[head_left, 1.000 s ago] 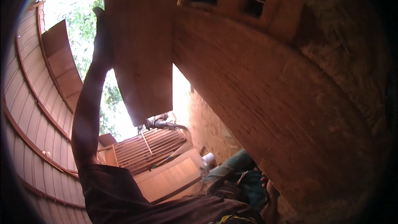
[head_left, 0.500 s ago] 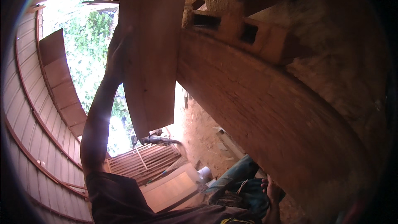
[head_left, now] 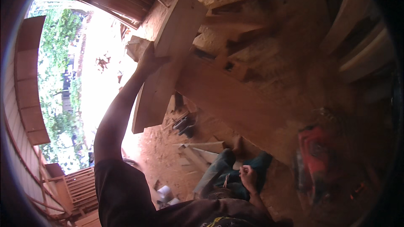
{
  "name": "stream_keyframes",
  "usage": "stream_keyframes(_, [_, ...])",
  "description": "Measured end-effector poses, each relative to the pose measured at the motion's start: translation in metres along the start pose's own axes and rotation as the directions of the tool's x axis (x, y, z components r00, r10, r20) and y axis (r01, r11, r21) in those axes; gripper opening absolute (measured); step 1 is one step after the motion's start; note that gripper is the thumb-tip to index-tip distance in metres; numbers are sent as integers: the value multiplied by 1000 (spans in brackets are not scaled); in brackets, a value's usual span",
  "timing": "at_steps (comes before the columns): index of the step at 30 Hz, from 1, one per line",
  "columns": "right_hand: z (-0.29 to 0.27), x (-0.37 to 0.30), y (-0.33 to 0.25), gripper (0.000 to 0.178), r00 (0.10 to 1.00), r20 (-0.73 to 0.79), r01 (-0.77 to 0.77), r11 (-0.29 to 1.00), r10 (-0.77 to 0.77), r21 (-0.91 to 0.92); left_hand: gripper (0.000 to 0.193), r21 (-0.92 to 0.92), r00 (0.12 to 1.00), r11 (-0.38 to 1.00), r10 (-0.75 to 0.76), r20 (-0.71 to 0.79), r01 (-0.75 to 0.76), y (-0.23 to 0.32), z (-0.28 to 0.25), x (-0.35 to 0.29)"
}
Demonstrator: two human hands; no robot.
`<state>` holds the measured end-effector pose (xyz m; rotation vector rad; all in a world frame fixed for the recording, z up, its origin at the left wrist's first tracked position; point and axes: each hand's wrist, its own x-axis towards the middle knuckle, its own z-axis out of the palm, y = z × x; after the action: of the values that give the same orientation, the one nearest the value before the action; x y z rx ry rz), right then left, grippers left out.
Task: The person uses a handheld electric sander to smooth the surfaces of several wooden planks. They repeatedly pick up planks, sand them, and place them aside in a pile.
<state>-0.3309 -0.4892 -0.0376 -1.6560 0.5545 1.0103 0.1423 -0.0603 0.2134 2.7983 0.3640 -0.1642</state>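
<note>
My left arm reaches forward and up, and my left hand grips the edge of a long wooden board, fingers over its face. The board stands tilted, its top leaning away to the right. Behind it a wide wooden slab runs toward the lower right. My right hand rests low by my legs with the fingers curled in. Whether anything is inside it is hidden.
A red power tool sits at the right, blurred. Stacked planks lie at the far left, curved wooden pieces at the far right. Wood offcuts and a white container are on the sandy floor.
The view has swung to the right, bringing the red tool into sight. The board now appears farther off and tilted, with my left hand on its face. My right hand stays low with curled fingers.
</note>
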Motion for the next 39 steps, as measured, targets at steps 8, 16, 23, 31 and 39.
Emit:
stream_keyframes(8, [-39,-52,-116,39,936,198,304,952,-291,-38,81,-129,999,991,17,-50,-23,-71,25,6])
stream_keyframes(16, [-65,-70,-255,36,822,103,563,772,-560,-294,68,-67,999,998,0,37,3,9,3,-32])
stream_keyframes(23, [-92,-10,-354,40,714,-47,636,675,-698,-373,62,-132,994,985,113,4,-112,23,22,-48])
stream_keyframes(31, [-46,21,-518,42,482,52,648,317,-875,-692,49,-156,994,983,102,36,-95,13,25,-42])
stream_keyframes(39, [-20,96,-608,75,104,361,483,-270,-927,-833,43,-232,996,971,74,46,-62,33,20,-46])
